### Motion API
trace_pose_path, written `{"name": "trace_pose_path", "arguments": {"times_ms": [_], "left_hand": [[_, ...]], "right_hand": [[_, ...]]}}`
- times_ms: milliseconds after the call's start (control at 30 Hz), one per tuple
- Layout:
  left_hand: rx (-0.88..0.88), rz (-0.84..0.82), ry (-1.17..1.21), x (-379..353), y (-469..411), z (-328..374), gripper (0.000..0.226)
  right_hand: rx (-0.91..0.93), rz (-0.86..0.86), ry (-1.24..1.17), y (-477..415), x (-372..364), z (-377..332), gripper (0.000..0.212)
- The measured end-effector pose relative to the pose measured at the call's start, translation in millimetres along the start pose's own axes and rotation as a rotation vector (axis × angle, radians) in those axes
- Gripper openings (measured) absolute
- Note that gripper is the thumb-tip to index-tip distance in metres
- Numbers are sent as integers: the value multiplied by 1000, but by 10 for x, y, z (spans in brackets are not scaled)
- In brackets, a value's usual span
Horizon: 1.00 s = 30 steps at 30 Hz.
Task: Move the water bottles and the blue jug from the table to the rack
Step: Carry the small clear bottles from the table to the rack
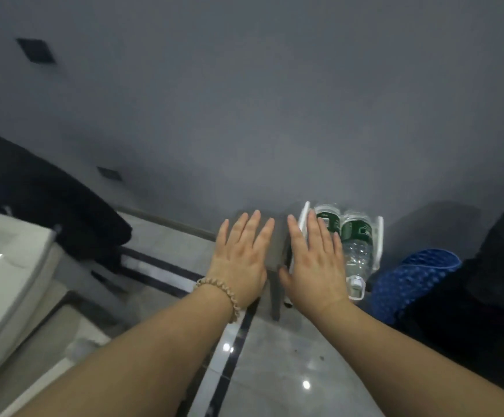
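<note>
Two clear water bottles with green labels (356,236) lie side by side in a white rack (380,236) against the grey wall. My right hand (314,263) hovers flat, fingers spread, over the rack's left side and covers part of the left bottle. My left hand (241,254), with a bead bracelet at the wrist, is held flat and empty over a small dark grey table (278,242) just left of the rack. The table top shows nothing on it. No blue jug is identifiable.
A blue dotted object (413,281) lies right of the rack beside dark fabric (485,281). At left stand a white surface (10,266) and dark clothing (49,200). Glossy tiled floor (290,371) lies below.
</note>
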<state>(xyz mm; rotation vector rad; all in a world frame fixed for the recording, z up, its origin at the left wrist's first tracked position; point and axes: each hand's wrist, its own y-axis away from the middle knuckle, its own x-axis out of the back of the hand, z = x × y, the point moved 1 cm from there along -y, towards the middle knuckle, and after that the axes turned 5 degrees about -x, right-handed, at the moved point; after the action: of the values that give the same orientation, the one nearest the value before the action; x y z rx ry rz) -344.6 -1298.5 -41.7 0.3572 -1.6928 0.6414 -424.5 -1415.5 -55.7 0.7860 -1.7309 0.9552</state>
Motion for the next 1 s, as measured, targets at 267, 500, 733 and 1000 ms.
{"name": "trace_pose_path", "arguments": {"times_ms": [267,500,733,1000], "left_hand": [[330,94,-65,702,2045,-1056,84],[499,76,-204,1514,4699,-2054,79],[729,10,-252,1993,6475,-2935,82],[795,-54,-215,1650,7104,-3765,82]], "right_hand": [[268,15,-144,1047,82,-1967,92],[508,13,-311,2696,175,-4098,87],[670,-41,-262,3492,198,-5564,87],[750,-80,-251,3668,-269,-6704,87]]}}
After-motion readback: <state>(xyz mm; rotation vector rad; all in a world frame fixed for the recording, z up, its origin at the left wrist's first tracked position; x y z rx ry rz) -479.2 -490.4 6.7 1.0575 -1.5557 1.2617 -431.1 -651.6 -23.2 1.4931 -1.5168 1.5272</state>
